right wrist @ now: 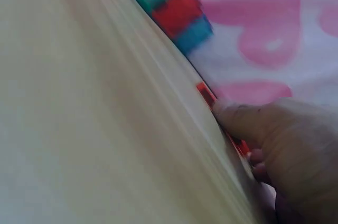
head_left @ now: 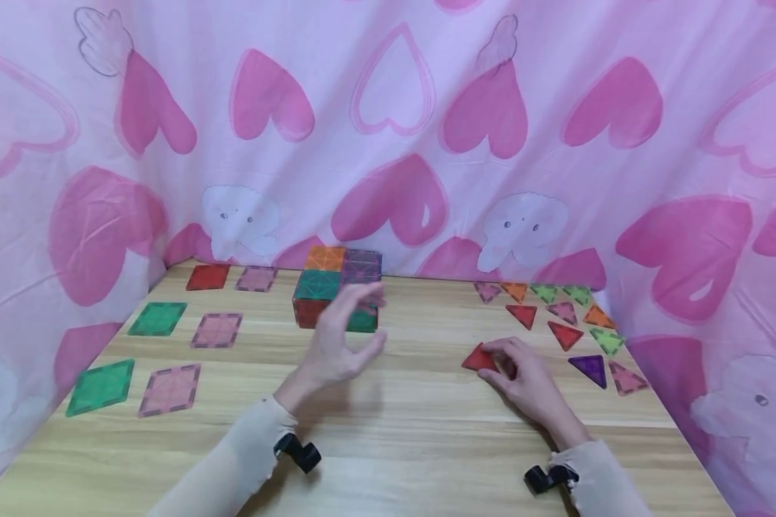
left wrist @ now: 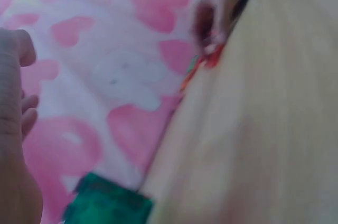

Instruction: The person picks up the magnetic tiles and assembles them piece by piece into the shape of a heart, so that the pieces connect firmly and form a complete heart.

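My right hand (head_left: 527, 377) pinches a red triangular magnetic tile (head_left: 475, 358) between thumb and fingers, low over the right half of the table. In the right wrist view the tile's red edge (right wrist: 206, 95) shows at the thumb tip. My left hand (head_left: 338, 348) is raised with relaxed, spread fingers and holds nothing. It overlaps a box built of magnetic tiles (head_left: 317, 286), with orange, green and purple squares on top and red and green sides. Part of the box's front is hidden behind the fingers.
Several square tiles, such as a green one (head_left: 158, 319) and a pink one (head_left: 216, 330), lie at the left. Several triangular tiles, among them a purple one (head_left: 590, 369), lie at the right. A pink heart-patterned curtain (head_left: 388, 187) borders the wooden table (head_left: 414, 459).
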`<state>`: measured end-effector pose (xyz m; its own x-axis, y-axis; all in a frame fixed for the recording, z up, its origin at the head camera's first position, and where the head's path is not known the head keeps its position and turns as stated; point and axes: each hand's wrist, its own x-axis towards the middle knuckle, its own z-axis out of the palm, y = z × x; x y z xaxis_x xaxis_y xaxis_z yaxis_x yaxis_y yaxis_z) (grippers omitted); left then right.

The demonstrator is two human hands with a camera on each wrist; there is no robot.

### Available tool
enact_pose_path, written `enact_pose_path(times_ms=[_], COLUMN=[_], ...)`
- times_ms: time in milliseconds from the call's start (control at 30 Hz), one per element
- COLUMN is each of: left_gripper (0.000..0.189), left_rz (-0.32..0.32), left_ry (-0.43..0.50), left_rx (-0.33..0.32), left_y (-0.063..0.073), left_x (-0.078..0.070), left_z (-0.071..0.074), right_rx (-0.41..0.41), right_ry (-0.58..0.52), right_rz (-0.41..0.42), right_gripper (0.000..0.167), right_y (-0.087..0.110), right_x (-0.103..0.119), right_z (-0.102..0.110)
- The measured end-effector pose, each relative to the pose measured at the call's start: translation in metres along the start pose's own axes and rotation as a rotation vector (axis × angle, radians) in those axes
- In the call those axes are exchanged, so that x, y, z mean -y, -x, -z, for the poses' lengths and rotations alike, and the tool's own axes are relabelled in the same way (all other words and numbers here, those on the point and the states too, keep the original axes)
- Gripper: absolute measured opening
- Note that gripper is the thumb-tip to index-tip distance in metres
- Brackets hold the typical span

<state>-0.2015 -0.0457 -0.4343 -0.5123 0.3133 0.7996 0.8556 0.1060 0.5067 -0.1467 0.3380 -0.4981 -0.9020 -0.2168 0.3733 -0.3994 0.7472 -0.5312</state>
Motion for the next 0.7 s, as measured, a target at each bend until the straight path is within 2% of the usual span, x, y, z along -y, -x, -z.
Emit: enact_pose_path(times_ms=[133, 233, 333, 400, 533, 600, 700], left_gripper=[0.073, 0.077, 0.078, 0.079, 0.077, 0.074, 0.07], left_rz=[0.08, 0.201, 0.325, 0.368, 0.381, 0.368, 0.357], left_ry=[0.031, 0.042, 0.032, 0.023, -0.063, -0.123, -0.206], left_rx=[0.192, 0.325, 0.414, 0.449, 0.513, 0.545, 0.574], left_y=[0.016, 0.031, 0.038, 0.038, 0.031, 0.027, 0.023], left_x=[0.006, 0.012, 0.018, 0.022, 0.031, 0.035, 0.038], left_z=[-0.027, -0.038, -0.048, -0.056, -0.071, -0.08, -0.091], right_rx=[0.046, 0.1, 0.136, 0.153, 0.152, 0.095, -0.047], right_ry=[-0.143, -0.235, -0.291, -0.313, -0.349, -0.346, -0.291], right_rz=[0.021, 0.002, -0.017, -0.016, -0.018, -0.036, -0.073], right_gripper=[0.051, 0.057, 0.063, 0.066, 0.063, 0.056, 0.045], right_y=[-0.001, -0.001, -0.002, -0.003, -0.005, -0.002, 0.006], right_x=[0.018, 0.026, 0.028, 0.026, 0.022, 0.018, 0.008], right_z=[-0.016, -0.022, -0.022, -0.02, -0.017, -0.014, -0.004])
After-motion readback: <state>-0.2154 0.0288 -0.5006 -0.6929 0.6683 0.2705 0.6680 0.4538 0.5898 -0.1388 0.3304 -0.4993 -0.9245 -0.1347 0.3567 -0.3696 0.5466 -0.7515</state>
